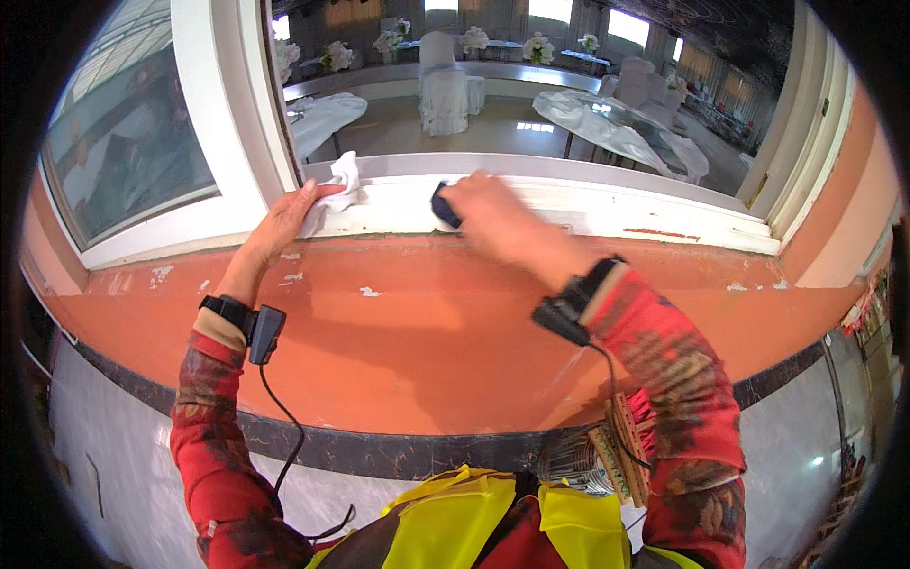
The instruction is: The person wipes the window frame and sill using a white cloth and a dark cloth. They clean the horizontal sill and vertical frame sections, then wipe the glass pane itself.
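My left hand [282, 220] is closed on a crumpled white cloth [343, 182] at the left end of the white window sill [398, 202]. Toward the middle of the sill, my right hand [502, 213], slightly blurred, grips a dark blue cloth [443, 206] that touches the white surface. A reddish-brown worn streak [662, 233] marks the sill's right part. Each wrist wears a black band with a small box and a cable.
An orange wall [398, 351] with chipped paint lies below the sill. On the left stands a white-framed glass pane [133, 142]. Through the opening are covered tables [607, 123], white chairs [441, 85] and flowers. A wire-and-wood item [607, 460] is below my right arm.
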The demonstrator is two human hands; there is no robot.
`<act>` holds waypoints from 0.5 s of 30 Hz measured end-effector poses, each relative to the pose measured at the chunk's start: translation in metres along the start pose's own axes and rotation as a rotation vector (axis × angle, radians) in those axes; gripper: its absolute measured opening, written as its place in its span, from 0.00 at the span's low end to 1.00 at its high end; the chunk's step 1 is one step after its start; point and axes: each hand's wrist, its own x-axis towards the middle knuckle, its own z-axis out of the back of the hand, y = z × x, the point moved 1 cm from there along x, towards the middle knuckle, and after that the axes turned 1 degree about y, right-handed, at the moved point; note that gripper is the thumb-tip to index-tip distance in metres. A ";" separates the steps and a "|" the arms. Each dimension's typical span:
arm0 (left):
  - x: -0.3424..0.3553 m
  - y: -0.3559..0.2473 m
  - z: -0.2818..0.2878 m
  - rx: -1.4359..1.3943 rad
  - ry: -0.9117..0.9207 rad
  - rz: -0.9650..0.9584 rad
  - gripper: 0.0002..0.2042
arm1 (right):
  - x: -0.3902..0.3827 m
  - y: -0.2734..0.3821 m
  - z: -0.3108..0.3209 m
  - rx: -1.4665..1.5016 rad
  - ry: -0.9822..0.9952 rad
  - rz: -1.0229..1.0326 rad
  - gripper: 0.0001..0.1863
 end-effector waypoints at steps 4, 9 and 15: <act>-0.005 -0.002 0.008 -0.155 0.020 0.114 0.12 | 0.021 0.029 -0.019 0.257 -0.051 -0.033 0.21; 0.018 0.010 -0.007 -0.058 -0.016 -0.135 0.16 | 0.027 0.018 -0.022 0.302 -0.084 -0.079 0.21; 0.027 -0.002 -0.031 0.429 -0.037 -0.337 0.20 | 0.008 0.005 -0.030 0.068 -0.153 0.000 0.14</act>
